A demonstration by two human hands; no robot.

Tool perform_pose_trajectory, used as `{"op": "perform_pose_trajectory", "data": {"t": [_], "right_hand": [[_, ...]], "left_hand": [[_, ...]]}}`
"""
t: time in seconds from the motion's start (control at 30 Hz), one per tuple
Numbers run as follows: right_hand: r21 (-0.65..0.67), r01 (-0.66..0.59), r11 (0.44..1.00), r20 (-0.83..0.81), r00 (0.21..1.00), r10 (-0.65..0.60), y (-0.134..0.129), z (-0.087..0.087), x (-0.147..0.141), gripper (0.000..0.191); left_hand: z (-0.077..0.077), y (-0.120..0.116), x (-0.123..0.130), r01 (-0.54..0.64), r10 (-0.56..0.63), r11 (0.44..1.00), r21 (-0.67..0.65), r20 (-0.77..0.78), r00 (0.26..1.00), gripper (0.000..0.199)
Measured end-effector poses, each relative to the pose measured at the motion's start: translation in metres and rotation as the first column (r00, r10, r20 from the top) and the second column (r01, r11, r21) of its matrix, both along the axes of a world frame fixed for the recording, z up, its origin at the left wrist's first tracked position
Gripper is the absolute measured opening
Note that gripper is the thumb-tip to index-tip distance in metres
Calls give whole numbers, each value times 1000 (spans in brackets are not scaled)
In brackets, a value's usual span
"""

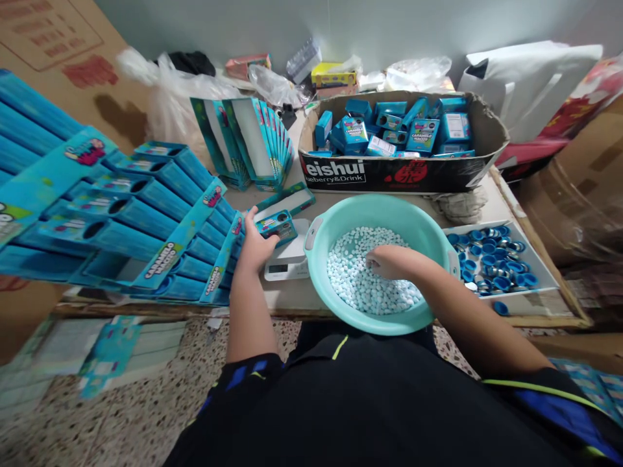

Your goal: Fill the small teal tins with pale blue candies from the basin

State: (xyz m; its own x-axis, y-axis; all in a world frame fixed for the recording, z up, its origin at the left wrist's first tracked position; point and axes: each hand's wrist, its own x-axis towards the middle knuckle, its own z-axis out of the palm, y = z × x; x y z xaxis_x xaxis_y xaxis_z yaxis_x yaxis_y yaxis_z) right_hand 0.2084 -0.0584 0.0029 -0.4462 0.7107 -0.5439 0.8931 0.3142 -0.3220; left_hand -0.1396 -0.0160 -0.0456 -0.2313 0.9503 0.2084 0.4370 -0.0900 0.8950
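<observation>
My left hand (256, 243) is closed around a small blue candy box (276, 225) with a dark round opening, held above a white scale (283, 268). My right hand (390, 262) reaches into a turquoise plastic basin (341, 214), its fingers curled down at the surface of many small white and pale-blue candies (363, 292). Whatever is inside those curled fingers is hidden. Just behind the left hand, a flat blue carton piece (298, 200) lies on the table.
Stacked blue boxes (141, 201) crowd the left side. Open display cartons (250, 139) stand behind. A black cardboard box (399, 174) holds closed candy boxes. At right, a white tray (530, 300) holds blue round caps (501, 266), beside a grey cloth (460, 206).
</observation>
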Motion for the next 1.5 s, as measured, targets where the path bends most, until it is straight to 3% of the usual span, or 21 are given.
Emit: {"op": "perform_pose_trajectory", "data": {"t": [0.1,0.17,0.4,0.63,0.7,0.77,0.87,0.93,1.2,1.5], "right_hand": [[7,-13,1000,-35,999,13,0,-2,-1,40],[4,-30,1000,-54,998,30,0,-5,-1,42],[-52,-78,996,-63,995,74,1,-12,0,37],[-120,-223,967,-102,972,211,-1,-8,-4,52],[-132,-222,966,-88,973,212,0,-8,-5,49],[-144,-211,967,-77,977,201,0,-8,-6,46],[-147,-188,971,-60,982,181,-2,-7,-7,42],[-144,-170,975,-38,985,166,-3,-7,-7,37],[-112,-162,980,-68,986,155,-5,-14,-4,28],[-111,-174,978,-48,984,170,-5,-12,-5,28]], "left_hand": [[-3,9,-10,-80,86,995,-58,101,991,89],[-1,13,-13,-73,88,991,-108,143,986,89],[12,9,-8,46,-12,980,-195,173,985,91],[9,1,0,124,-89,972,-200,179,980,87],[9,-4,1,125,-107,985,-122,145,984,91],[14,-11,3,83,-85,994,69,29,996,94],[27,-24,6,29,20,930,367,-129,991,91],[35,-31,8,-5,79,883,469,-138,987,82],[41,-43,2,-212,296,838,502,-92,951,63],[50,-51,-3,-249,271,826,506,31,962,47]]}}
